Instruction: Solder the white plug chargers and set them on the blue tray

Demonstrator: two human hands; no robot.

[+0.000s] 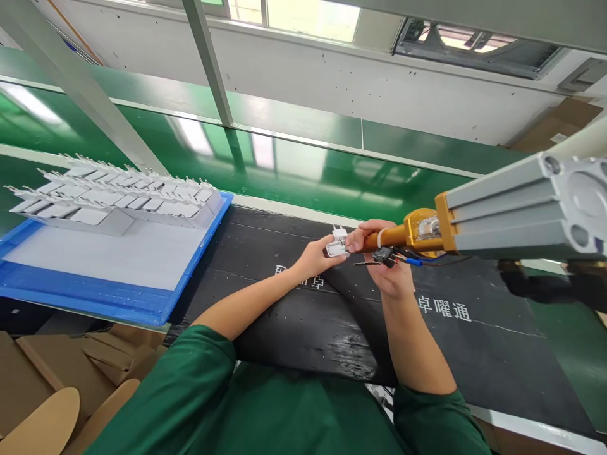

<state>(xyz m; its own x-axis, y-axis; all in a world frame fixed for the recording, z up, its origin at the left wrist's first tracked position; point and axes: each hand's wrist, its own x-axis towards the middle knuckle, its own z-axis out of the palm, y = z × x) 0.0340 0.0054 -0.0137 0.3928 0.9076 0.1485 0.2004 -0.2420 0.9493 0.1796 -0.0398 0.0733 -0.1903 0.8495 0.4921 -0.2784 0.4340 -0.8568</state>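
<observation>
A small white plug housing with metal prongs is held in the fingers of my left hand, above the black mat. My right hand is bent around the tip of a gold and grey pneumatic tool, with its fingertips next to the white housing. A small black part with blue and red wire ends lies at the right palm, below the gold shaft. What the right fingers grip exactly is partly hidden by the tool.
At the left a blue tray holds rows of white plug housings. The black mat with white characters covers the bench. Behind runs a green conveyor surface with a metal post. Cardboard lies at the lower left.
</observation>
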